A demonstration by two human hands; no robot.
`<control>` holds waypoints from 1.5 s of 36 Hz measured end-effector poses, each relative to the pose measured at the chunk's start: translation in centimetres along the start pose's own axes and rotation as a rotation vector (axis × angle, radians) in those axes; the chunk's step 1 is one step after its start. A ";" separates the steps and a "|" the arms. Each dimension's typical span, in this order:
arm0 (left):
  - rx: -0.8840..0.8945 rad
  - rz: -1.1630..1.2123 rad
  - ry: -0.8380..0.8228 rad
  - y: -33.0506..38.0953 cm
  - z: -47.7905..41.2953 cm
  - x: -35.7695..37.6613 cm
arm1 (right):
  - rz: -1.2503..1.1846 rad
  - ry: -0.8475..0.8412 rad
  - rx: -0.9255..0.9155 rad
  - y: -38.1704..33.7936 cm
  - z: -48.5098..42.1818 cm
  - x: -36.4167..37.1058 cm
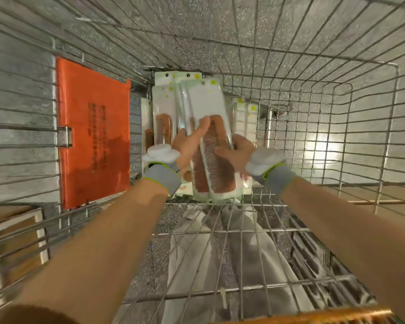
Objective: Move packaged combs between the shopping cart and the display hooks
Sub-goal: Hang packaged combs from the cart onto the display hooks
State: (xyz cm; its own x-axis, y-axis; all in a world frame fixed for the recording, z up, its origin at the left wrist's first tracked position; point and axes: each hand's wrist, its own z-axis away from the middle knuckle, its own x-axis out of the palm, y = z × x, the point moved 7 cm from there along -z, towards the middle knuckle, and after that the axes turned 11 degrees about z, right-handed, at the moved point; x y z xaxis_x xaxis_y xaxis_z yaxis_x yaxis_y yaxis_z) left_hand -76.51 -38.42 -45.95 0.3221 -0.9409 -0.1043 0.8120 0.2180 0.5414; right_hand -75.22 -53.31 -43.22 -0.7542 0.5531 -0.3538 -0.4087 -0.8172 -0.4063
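Packaged combs (212,146), brown combs sealed on white cards under clear plastic, are held up as a small bunch inside the shopping cart (313,108), over the middle of its wire floor. The left hand (187,146) grasps the bunch from the left side, its thumb lying across the front of a pack. The right hand (235,153) grips the right edge of the front pack, its thumb pressed across the comb's teeth. How many packs are in the bunch cannot be told, since they overlap and are blurred.

More packs (164,106) lie beneath and behind the bunch, piled against the cart's far end, with a few (246,115) showing toward the right of the pile. An orange panel (91,132) with dark print hangs on the cart's left wall. Each wrist wears a grey band (164,176) edged in green, with a white pad above it. A speckled floor shows through the wire.
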 end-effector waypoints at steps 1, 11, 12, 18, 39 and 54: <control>0.015 -0.022 0.011 -0.2 0.0 -0.2 | 0.044 -0.014 -0.023 -0.1 -0.3 0.5; 0.180 -0.090 0.069 -0.9 -0.9 -2.6 | 0.279 -0.076 0.169 2.9 -2.5 -0.5; 0.181 -0.129 0.078 -1.4 -1.5 -2.8 | 0.305 -0.061 0.198 3.3 -3.0 -0.5; 0.195 -0.140 0.123 -0.4 -1.8 -2.5 | 0.136 0.224 0.279 4.3 -5.0 -1.6; 0.049 -0.205 -0.040 -2.7 -3.1 -3.6 | 0.048 0.154 0.388 7.5 -5.4 -2.0; 0.040 -0.093 -0.078 1.5 -0.3 -3.4 | -0.184 -0.010 0.022 -2.1 -0.4 -1.2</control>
State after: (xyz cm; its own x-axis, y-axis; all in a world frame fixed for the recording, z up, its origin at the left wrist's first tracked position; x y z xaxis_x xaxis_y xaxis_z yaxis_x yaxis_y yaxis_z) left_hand -76.22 -34.84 -45.01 0.2056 -0.9744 -0.0912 0.8161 0.1194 0.5654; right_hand -73.25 -52.18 -42.26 -0.6707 0.6919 -0.2672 -0.5510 -0.7059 -0.4451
